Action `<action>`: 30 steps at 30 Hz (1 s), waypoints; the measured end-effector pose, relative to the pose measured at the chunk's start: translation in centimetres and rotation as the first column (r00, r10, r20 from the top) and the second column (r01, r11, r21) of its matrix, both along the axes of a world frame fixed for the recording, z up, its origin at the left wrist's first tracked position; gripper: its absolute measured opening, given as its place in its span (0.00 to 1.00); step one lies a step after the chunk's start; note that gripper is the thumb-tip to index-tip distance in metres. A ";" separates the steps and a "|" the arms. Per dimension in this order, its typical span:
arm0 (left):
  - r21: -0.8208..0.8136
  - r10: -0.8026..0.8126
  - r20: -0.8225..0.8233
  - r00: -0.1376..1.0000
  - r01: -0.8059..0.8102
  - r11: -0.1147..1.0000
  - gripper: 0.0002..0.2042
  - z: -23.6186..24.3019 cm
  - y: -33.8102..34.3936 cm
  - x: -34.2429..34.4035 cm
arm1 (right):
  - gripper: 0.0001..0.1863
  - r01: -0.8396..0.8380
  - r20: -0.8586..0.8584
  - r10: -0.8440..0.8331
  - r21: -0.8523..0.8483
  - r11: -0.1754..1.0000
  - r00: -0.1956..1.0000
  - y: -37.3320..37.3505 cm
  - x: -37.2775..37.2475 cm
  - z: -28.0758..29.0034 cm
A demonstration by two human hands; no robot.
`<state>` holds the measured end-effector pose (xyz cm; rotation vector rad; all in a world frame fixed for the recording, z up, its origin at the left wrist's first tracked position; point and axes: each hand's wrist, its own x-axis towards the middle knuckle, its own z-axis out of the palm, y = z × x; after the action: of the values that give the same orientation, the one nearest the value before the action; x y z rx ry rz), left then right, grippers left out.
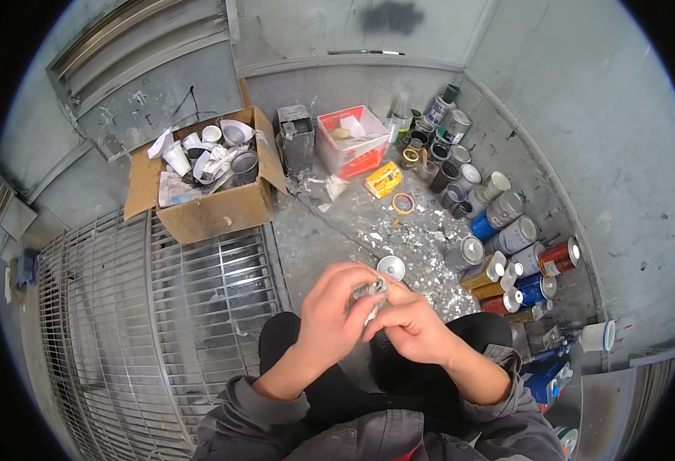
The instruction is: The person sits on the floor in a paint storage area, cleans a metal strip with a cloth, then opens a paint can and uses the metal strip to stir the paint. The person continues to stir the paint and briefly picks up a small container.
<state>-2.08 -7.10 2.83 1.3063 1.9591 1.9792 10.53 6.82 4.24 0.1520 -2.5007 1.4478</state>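
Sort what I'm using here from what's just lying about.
In use, seemingly:
small grey piece, too hidden to identify
left hand, holding it
right hand, close beside it

Apparently lying about:
cardboard box
red-white box
yellow packet
tape roll
cans

Two hands, one brown carton, one yellow pack.

Paint wkshop: many cans along grey wall, flecked flr, metal grating.

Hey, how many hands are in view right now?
2: the left hand, around a small greyish object, and the right hand, mostly to its right. No others show.
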 end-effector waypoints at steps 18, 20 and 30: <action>0.031 0.105 -0.406 0.908 -0.101 0.994 0.17 -1.3 0.5 0.2 | 0.20 -0.086 0.087 0.141 -0.458 0.885 0.986 0.8 -0.2 -0.1; 0.015 0.100 -0.414 0.905 -0.104 0.995 0.17 -2.4 0.8 -0.3 | 0.19 -0.070 0.081 0.139 -0.561 0.825 0.987 0.6 -0.3 -0.3; 0.147 0.279 -0.303 0.911 -0.244 0.959 0.16 0.6 1.9 -0.6 | 0.51 0.033 0.042 0.128 -0.997 0.073 0.991 1.1 -0.6 0.9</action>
<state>-2.68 -5.19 3.39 1.5512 2.3127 2.1266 9.96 7.91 5.14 -0.1436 -0.8914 2.8863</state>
